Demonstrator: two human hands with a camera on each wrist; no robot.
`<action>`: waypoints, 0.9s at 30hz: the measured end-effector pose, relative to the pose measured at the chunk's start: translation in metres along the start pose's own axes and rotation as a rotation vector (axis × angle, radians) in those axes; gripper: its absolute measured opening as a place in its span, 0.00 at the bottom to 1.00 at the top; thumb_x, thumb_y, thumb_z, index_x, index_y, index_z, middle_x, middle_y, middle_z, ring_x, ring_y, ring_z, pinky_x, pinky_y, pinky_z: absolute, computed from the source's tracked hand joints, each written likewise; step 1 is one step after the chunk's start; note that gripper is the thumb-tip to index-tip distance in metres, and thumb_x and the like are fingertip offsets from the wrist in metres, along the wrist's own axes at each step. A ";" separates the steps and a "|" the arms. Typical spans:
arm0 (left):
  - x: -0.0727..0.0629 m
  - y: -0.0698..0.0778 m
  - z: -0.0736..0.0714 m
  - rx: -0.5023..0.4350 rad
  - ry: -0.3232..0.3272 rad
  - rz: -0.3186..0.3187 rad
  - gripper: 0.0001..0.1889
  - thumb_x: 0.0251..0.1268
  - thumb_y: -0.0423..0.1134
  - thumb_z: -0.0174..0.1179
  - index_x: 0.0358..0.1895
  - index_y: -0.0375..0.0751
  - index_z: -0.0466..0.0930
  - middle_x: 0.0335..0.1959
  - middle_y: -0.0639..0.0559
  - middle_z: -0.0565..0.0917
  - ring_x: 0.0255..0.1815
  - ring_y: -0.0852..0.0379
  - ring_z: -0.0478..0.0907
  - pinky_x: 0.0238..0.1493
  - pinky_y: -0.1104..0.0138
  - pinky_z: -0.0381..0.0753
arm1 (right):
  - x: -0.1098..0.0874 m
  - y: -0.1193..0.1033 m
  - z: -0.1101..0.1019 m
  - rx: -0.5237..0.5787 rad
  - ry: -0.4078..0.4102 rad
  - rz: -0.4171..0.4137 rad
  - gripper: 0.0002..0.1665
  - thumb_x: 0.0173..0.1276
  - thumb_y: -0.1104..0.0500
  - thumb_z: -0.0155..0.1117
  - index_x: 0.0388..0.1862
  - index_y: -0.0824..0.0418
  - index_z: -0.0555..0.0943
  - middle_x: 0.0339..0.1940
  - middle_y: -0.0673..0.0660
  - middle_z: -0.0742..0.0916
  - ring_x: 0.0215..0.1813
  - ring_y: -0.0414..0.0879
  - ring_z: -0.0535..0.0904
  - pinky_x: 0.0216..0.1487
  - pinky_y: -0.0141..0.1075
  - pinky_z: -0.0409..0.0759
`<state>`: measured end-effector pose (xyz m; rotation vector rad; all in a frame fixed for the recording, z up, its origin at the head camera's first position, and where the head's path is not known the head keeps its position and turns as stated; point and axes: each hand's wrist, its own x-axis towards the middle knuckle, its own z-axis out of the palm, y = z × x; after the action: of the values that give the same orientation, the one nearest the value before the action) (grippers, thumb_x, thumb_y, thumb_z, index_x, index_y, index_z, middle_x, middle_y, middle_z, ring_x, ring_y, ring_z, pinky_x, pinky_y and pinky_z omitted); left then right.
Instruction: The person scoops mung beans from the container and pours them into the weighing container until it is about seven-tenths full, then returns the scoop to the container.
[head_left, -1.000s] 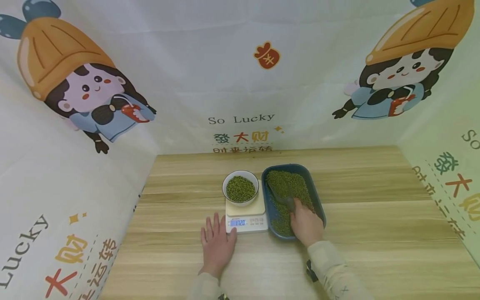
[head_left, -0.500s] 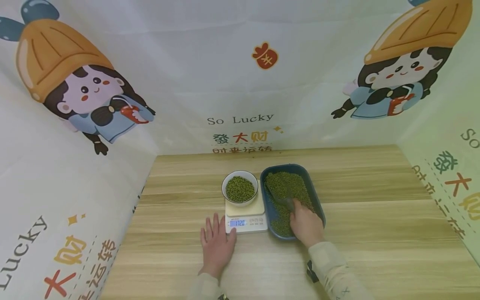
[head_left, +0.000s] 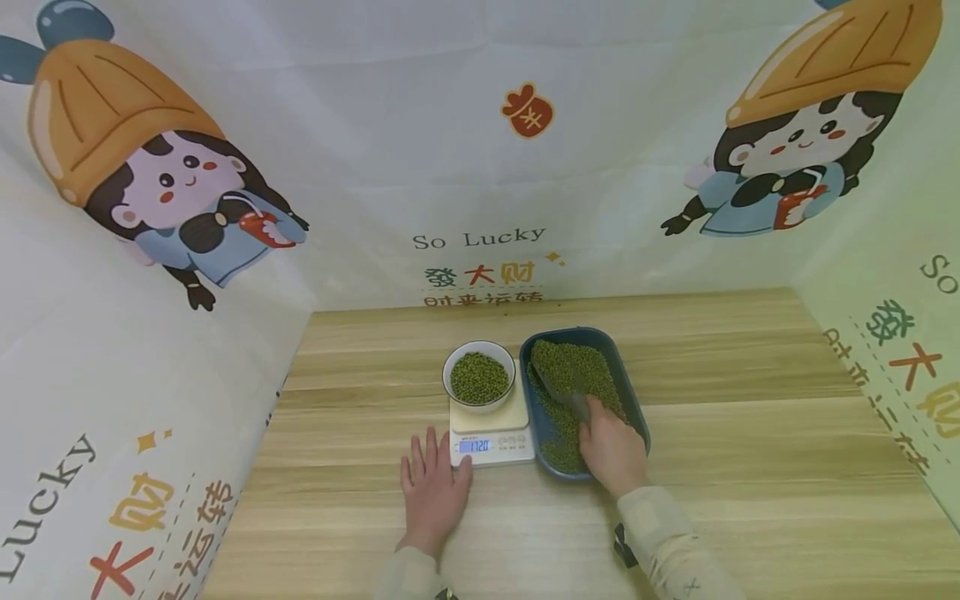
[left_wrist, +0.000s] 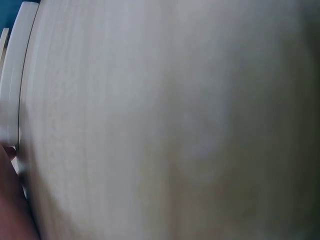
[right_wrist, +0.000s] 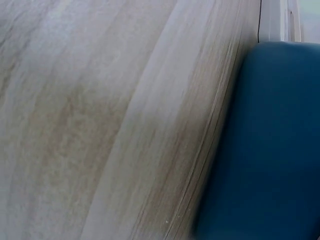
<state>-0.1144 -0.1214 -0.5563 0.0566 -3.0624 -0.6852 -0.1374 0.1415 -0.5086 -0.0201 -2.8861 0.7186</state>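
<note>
In the head view, my right hand (head_left: pixel 613 450) grips the handle of a dark scoop (head_left: pixel 576 405), whose blade lies among the green mung beans (head_left: pixel 592 371) in a blue tray (head_left: pixel 639 417). My left hand (head_left: pixel 437 496) lies flat on the table with spread fingers, its thumb at the front left corner of a white kitchen scale (head_left: pixel 495 457). A white bowl (head_left: pixel 489 406) with a dark rim stands on the scale, holding more mung beans (head_left: pixel 478 379). The scale's display reads about 172.0. The right wrist view has the tray's outer wall (right_wrist: pixel 270 145) close by.
The wooden table (head_left: pixel 735 417) extends around the scale and tray. A printed white cloth (head_left: pixel 375 150) closes off the back and both sides. In the left wrist view, the scale's edge (left_wrist: pixel 17 70) runs along the left.
Both hands keep nearly the same place, and the scoop stays among the beans with at most a slight shift. The display reading looks unchanged. The whole view drifts slightly.
</note>
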 end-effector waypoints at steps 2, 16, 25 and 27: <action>0.000 0.000 0.000 0.002 -0.002 0.002 0.32 0.67 0.59 0.33 0.68 0.44 0.53 0.71 0.46 0.44 0.69 0.42 0.32 0.63 0.45 0.30 | 0.000 0.000 0.000 0.004 0.010 0.000 0.25 0.60 0.59 0.56 0.57 0.62 0.69 0.37 0.62 0.83 0.26 0.56 0.79 0.19 0.46 0.75; 0.000 0.000 0.000 0.003 0.004 0.004 0.32 0.67 0.60 0.31 0.68 0.44 0.53 0.71 0.46 0.44 0.69 0.42 0.32 0.63 0.45 0.29 | -0.002 -0.001 0.000 0.018 0.076 -0.022 0.25 0.60 0.59 0.56 0.57 0.63 0.70 0.32 0.60 0.83 0.22 0.53 0.78 0.16 0.42 0.73; 0.000 0.000 0.001 0.000 0.005 0.001 0.32 0.67 0.60 0.32 0.68 0.45 0.53 0.71 0.46 0.44 0.69 0.42 0.32 0.63 0.45 0.29 | -0.002 -0.001 0.001 0.025 0.109 -0.022 0.24 0.60 0.58 0.56 0.56 0.61 0.70 0.31 0.59 0.83 0.22 0.53 0.78 0.16 0.43 0.73; 0.000 0.001 0.001 0.000 0.012 0.002 0.32 0.67 0.59 0.32 0.68 0.45 0.53 0.71 0.46 0.44 0.69 0.42 0.33 0.63 0.46 0.30 | -0.002 0.000 0.001 0.028 0.113 -0.025 0.24 0.61 0.58 0.56 0.56 0.61 0.70 0.31 0.59 0.83 0.22 0.52 0.78 0.16 0.42 0.72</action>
<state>-0.1143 -0.1205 -0.5564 0.0567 -3.0502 -0.6827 -0.1354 0.1405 -0.5097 -0.0201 -2.7639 0.7282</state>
